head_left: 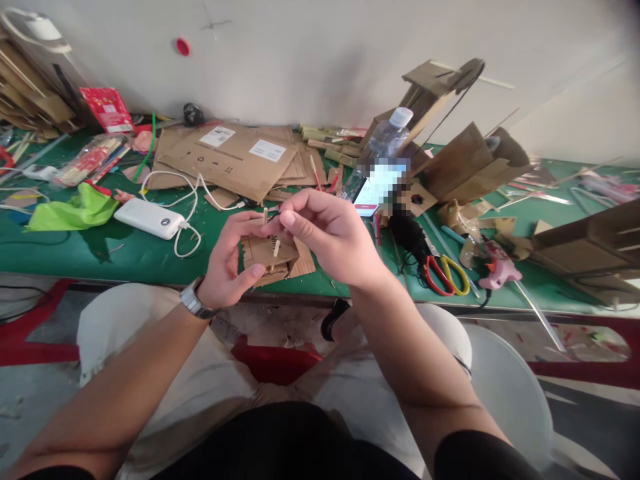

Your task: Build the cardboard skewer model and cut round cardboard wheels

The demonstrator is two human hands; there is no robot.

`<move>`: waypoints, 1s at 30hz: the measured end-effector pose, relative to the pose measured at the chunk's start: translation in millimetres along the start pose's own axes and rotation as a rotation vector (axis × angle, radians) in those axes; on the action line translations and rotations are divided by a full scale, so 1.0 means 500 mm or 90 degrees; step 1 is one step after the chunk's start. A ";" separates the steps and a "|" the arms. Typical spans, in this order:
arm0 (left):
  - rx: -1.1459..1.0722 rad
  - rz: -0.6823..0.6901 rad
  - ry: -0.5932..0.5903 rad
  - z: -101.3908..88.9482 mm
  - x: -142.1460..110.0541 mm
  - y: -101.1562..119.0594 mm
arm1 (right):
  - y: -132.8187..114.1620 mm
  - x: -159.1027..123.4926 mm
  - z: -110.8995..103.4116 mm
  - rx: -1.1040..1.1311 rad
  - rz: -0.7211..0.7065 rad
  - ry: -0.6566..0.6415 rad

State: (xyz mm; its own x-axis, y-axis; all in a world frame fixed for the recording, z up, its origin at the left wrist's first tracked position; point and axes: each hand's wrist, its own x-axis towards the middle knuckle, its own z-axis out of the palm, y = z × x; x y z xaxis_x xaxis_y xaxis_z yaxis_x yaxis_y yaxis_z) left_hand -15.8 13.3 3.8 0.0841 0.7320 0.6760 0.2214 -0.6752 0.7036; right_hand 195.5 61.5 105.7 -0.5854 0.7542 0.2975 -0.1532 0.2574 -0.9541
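A small cardboard box [289,255] sits at the table's front edge, with short pale wooden sticks [276,248] poking out of it. Around its left side curls my left hand [233,257], thumb at the front and fingers near the upper stick; it seems to steady the box. My right hand [325,230] is above the box, thumb and forefinger pinched together beside the left fingertips. Something small, thin and dark shows at that pinch, too covered to name. Part of the box is hidden behind both hands.
Flattened cardboard [235,160] lies at the back. Left are a white power bank [149,217] with cables and a green bag [75,210]. A lit phone [377,187], water bottle [387,137], scissors [447,275], pink glue gun [500,267] and cardboard structures [475,160] stand right.
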 end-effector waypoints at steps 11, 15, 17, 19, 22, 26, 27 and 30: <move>-0.011 0.000 0.007 0.001 -0.002 -0.003 | 0.014 0.003 0.007 -0.013 -0.033 0.006; -0.016 0.007 0.003 0.000 -0.001 -0.005 | 0.013 0.001 0.008 -0.017 -0.045 -0.008; -0.007 0.013 -0.002 -0.001 0.000 -0.008 | 0.013 0.001 0.009 -0.029 -0.051 -0.008; 0.001 0.005 -0.006 -0.003 0.000 -0.009 | 0.013 0.001 0.011 -0.035 -0.056 -0.007; 0.014 -0.009 -0.015 -0.006 0.001 -0.008 | 0.011 0.001 0.012 -0.034 -0.061 -0.003; 0.020 -0.002 -0.022 -0.008 0.003 -0.004 | 0.009 0.002 0.014 -0.039 -0.076 0.004; 0.020 -0.010 -0.022 -0.007 0.003 -0.003 | 0.008 0.002 0.015 -0.037 -0.082 0.007; 0.027 -0.043 -0.003 -0.004 0.002 0.002 | 0.009 0.005 0.016 -0.012 -0.110 0.012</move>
State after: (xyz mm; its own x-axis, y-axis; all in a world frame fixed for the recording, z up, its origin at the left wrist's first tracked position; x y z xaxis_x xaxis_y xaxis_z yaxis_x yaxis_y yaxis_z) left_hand -17.5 12.9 5.6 0.0730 0.7761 0.6263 0.2671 -0.6203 0.7375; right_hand 187.1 59.7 101.8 -0.5362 0.7095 0.4574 -0.2350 0.3949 -0.8881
